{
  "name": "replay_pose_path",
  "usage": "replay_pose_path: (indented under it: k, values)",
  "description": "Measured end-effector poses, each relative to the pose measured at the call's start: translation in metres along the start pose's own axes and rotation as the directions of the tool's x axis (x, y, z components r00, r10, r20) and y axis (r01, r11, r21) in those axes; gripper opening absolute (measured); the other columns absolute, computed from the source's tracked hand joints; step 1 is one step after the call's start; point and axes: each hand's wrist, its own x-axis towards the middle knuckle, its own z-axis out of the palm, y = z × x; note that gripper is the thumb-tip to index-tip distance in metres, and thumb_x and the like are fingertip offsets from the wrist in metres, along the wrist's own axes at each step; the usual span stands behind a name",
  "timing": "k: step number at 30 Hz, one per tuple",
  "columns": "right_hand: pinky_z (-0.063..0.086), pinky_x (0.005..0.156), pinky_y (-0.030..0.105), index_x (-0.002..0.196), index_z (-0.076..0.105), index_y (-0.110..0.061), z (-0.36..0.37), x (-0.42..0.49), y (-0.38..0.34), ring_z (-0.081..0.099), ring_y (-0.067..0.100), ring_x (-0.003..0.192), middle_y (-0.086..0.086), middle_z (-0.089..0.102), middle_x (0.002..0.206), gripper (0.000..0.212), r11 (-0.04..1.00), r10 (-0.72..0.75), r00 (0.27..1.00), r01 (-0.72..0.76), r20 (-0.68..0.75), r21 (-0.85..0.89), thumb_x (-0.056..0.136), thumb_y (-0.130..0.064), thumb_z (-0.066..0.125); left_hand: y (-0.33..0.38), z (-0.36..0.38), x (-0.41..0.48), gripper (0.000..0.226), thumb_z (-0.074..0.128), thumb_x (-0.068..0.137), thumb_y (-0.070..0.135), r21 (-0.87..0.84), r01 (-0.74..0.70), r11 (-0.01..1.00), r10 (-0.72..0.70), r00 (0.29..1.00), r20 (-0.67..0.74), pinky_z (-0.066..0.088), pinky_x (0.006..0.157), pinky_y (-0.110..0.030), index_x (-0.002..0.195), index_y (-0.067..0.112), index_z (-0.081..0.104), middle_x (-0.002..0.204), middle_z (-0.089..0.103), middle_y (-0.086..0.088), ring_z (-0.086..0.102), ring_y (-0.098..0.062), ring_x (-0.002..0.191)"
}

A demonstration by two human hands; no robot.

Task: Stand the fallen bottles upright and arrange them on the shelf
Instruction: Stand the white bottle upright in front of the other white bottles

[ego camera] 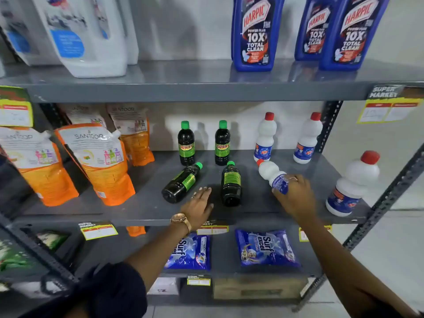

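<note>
On the grey middle shelf [146, 210] two dark bottles with green caps lie on their sides: one [182, 183] at the left, one [231, 183] at the centre. Behind them two more dark bottles [186, 143] [222, 143] stand upright. My left hand [199, 206] hovers open between the two fallen dark bottles, fingers spread, touching neither. My right hand [294, 195] grips the base of a fallen white bottle with a red cap [270, 172], which points back and left. Three white bottles [265, 138] [307, 138] [353, 183] stand upright around it.
Orange Santoor refill pouches [101, 164] fill the shelf's left half. Blue Harpic bottles [254, 33] and white jugs [87, 35] stand on the shelf above. Blue Surf Excel packets [266, 247] lie on the shelf below. A perforated metal upright [376, 207] borders the right side.
</note>
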Motion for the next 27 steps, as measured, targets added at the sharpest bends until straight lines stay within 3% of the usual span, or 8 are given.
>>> replay_pose_path:
  k: [2,4,7,11,13,17,24,27]
  values:
    - [0.033,0.107,0.051,0.133,0.046,0.000,0.000,0.008,0.003,0.037,0.041,0.132,0.023,0.045,0.139,0.074,0.990,0.141,0.990,-0.141,-0.008,-0.025,0.079,-0.044,0.070,-0.003,0.003,0.012,0.058,0.037,0.097,0.033,-0.002,0.034,0.999,-0.034,0.999,0.016,0.021,0.115,-0.041,0.147,0.012,0.016,0.157,0.018,-0.011,0.014,-0.025,0.144]
    - [0.024,0.113,0.051,0.140,0.034,0.003,0.000,0.018,0.008,0.026,0.040,0.140,0.023,0.036,0.148,0.093,0.973,0.213,0.974,-0.204,0.073,-0.111,0.075,-0.052,0.071,-0.004,0.007,0.021,0.059,0.035,0.098,0.033,-0.005,0.073,0.997,-0.073,0.997,0.030,0.013,0.117,-0.038,0.147,0.009,0.014,0.157,0.013,-0.012,0.008,-0.025,0.145]
    - [0.026,0.113,0.051,0.141,0.032,-0.001,0.007,0.044,0.016,0.030,0.037,0.139,0.019,0.038,0.148,0.102,0.953,0.297,0.919,-0.269,0.259,-0.140,0.070,-0.065,0.068,-0.002,0.018,0.032,0.061,0.028,0.096,0.040,0.034,0.101,0.994,-0.100,0.995,-0.022,0.004,0.117,-0.034,0.146,0.007,0.018,0.157,0.014,-0.014,0.008,-0.027,0.145]
    - [0.036,0.105,0.047,0.130,0.048,-0.005,0.017,0.075,0.029,0.047,0.036,0.124,0.018,0.053,0.134,0.090,0.951,0.309,0.907,-0.297,0.286,-0.084,0.068,-0.069,0.065,-0.009,0.032,0.036,0.076,0.008,0.085,0.050,0.119,0.079,0.990,-0.067,0.993,-0.102,0.006,0.119,-0.038,0.145,0.006,0.023,0.155,0.021,-0.015,0.014,-0.027,0.144]
    - [0.043,0.097,0.044,0.121,0.053,-0.004,0.021,0.081,0.035,0.055,0.033,0.106,0.019,0.059,0.123,0.077,0.945,0.315,0.897,-0.325,0.311,-0.021,0.073,-0.063,0.064,-0.014,0.035,0.037,0.076,0.007,0.085,0.051,0.139,0.065,0.988,-0.050,0.993,-0.110,0.008,0.119,-0.041,0.145,0.007,0.023,0.155,0.021,-0.013,0.013,-0.025,0.144]
    - [0.043,0.077,0.035,0.124,0.052,-0.002,0.022,0.078,0.035,0.051,0.025,0.087,0.020,0.061,0.118,0.066,0.931,0.315,0.885,-0.359,0.342,0.072,0.080,-0.050,0.064,-0.015,0.036,0.038,0.073,0.010,0.087,0.051,0.128,0.061,0.990,-0.045,0.991,-0.124,0.005,0.119,-0.037,0.145,0.010,0.025,0.155,0.022,-0.011,0.015,-0.024,0.144]
    - [0.048,0.082,0.036,0.123,0.052,-0.007,0.029,0.047,0.019,0.061,0.029,0.099,0.013,0.062,0.115,0.066,0.966,0.229,0.965,-0.242,0.131,0.090,0.076,-0.049,0.071,-0.015,0.035,0.037,0.071,0.013,0.088,0.052,0.119,0.038,0.992,-0.020,0.988,-0.153,0.004,0.118,-0.033,0.145,0.011,0.027,0.154,0.025,-0.010,0.017,-0.022,0.143]
    - [0.050,0.082,0.031,0.127,0.048,-0.016,0.043,0.044,0.014,0.058,0.020,0.097,0.007,0.060,0.117,0.068,0.899,0.201,0.977,-0.157,-0.067,0.410,0.071,-0.037,0.079,-0.015,0.035,0.037,0.071,0.014,0.088,0.054,0.115,0.038,0.993,-0.020,0.988,-0.153,0.002,0.117,-0.032,0.145,0.012,0.028,0.154,0.025,-0.009,0.017,-0.022,0.143]
